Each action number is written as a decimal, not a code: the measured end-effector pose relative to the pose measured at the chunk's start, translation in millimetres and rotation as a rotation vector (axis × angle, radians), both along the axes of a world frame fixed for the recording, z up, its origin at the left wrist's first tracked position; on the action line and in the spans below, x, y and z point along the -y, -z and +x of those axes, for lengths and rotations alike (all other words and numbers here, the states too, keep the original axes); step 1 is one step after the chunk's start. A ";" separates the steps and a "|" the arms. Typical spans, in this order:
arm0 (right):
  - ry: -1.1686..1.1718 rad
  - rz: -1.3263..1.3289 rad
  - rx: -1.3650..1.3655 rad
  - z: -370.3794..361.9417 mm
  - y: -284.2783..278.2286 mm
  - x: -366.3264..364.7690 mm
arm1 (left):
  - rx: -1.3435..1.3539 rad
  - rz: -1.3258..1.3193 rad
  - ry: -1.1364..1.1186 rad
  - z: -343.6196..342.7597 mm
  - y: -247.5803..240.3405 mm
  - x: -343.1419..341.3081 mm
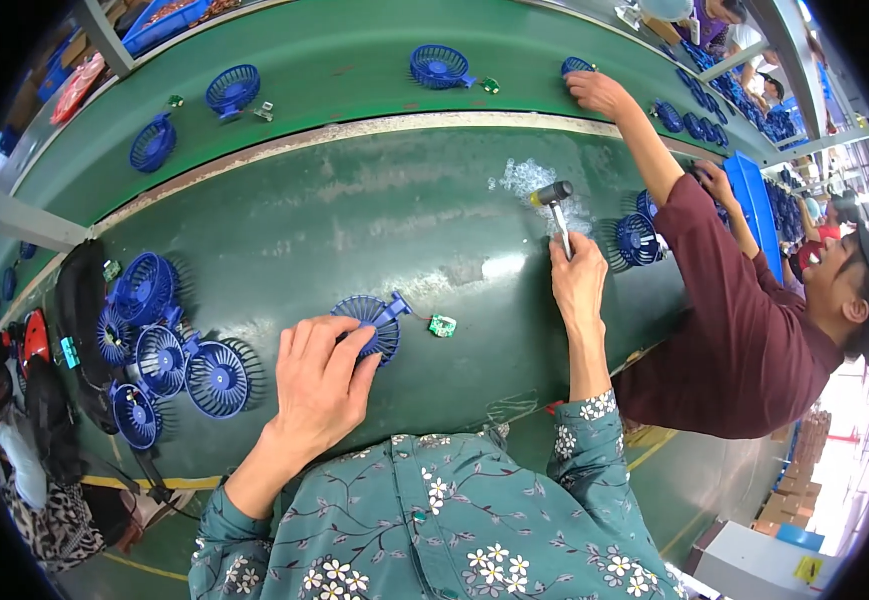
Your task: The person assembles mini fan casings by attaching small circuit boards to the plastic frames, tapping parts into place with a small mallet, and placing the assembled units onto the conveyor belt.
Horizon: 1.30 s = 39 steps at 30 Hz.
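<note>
My left hand [320, 378] is closed on the rim of a blue fan housing [382, 312] on the green worktable. A small green circuit board [442, 326] lies to the right of the fan, joined to it by a thin wire. My right hand [581, 285] grips the handle of a small mallet [552, 194] with a black and yellow head. The mallet head is over a scatter of small clear plastic pieces [524, 178]. Several more blue fan housings [217, 379] are clustered on the table to my left.
Along the far side runs a green conveyor belt [344, 72] carrying spaced-out blue fans [440, 66] with boards. At my right a co-worker in a maroon top [729, 330] reaches to a fan on the belt. A blue tray [751, 205] and more fans [638, 240] are near them.
</note>
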State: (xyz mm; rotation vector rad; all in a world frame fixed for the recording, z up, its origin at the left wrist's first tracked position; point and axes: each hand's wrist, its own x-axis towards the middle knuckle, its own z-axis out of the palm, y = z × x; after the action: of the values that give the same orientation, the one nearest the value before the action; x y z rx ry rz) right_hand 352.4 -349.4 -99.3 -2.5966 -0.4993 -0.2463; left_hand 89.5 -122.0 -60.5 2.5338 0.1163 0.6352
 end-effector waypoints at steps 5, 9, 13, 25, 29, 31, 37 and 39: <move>0.018 -0.052 -0.069 0.6 -7.2 -13.6 | -0.062 0.007 -0.037 4.3 -3.7 0.9; -0.006 -0.048 -0.079 -0.9 -5.4 -10.5 | -0.092 0.052 -0.032 6.1 -1.1 -1.1; -0.064 0.092 -0.034 -10.6 -9.6 -5.1 | -0.137 0.096 -0.046 6.2 0.8 -1.7; -0.200 0.982 -1.355 -73.1 -52.7 -45.3 | -0.152 -0.046 -0.016 21.2 11.2 0.0; -0.242 1.055 -1.597 -84.0 -38.4 -54.8 | -0.052 -0.192 0.103 19.7 3.9 1.4; -0.249 1.079 -1.646 -88.1 -36.4 -59.7 | -0.060 -0.202 0.111 18.4 1.2 2.1; -0.227 1.029 -1.679 -98.7 -33.0 -66.7 | -0.015 -0.224 0.173 17.6 -1.8 3.0; -0.214 1.014 -1.675 -101.4 -35.0 -68.5 | -0.020 -0.240 0.174 16.9 -0.9 3.5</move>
State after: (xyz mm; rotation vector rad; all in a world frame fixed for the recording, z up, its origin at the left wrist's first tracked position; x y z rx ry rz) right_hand 251.0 -281.0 -64.3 -1.0539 0.0500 1.2725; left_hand 106.4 -125.5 -59.6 2.2889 -0.0205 0.4958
